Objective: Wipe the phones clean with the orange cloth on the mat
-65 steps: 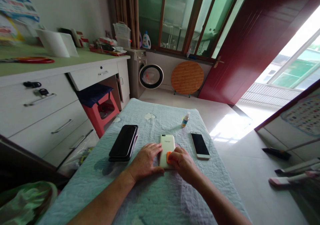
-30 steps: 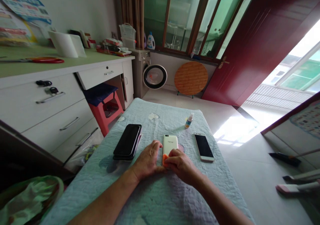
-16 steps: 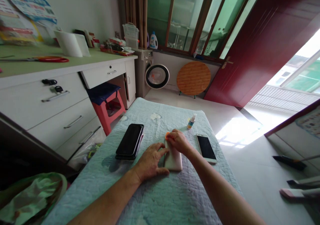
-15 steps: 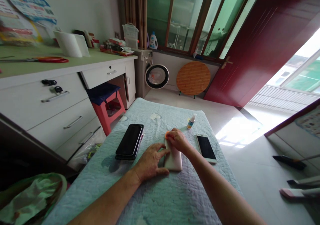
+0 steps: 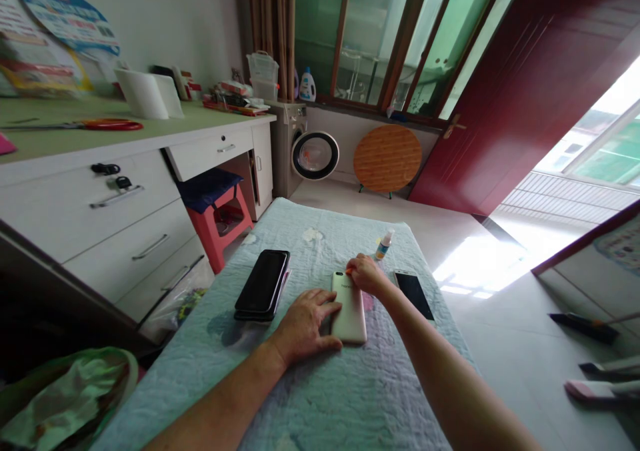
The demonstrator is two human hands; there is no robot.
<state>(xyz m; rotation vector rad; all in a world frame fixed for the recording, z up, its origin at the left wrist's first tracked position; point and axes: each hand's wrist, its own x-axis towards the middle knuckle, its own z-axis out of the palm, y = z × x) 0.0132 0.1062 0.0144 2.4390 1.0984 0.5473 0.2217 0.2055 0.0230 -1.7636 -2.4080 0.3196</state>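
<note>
Head view: the fingertips of the right hand (image 5: 367, 275) are pinched together on an orange pad (image 5: 349, 271), mostly hidden, at the top right corner of the phone (image 5: 351, 319). The left hand (image 5: 309, 319) is spread, thumb and fingers parted, against the phone's left edge without closing round it. The phone lies flat between the hands, back up, on the cloth (image 5: 310, 397). It looks light and stiff, its smooth back likely slippery, its screen, presumably underneath, fragile; the long edges seem the surest hold. The pad is probably soft, best pinched. Near the right hand stands a bottle (image 5: 384, 245); farther right lies a second phone (image 5: 415, 292), partly covered; well left, a black phone (image 5: 263, 283).
</note>
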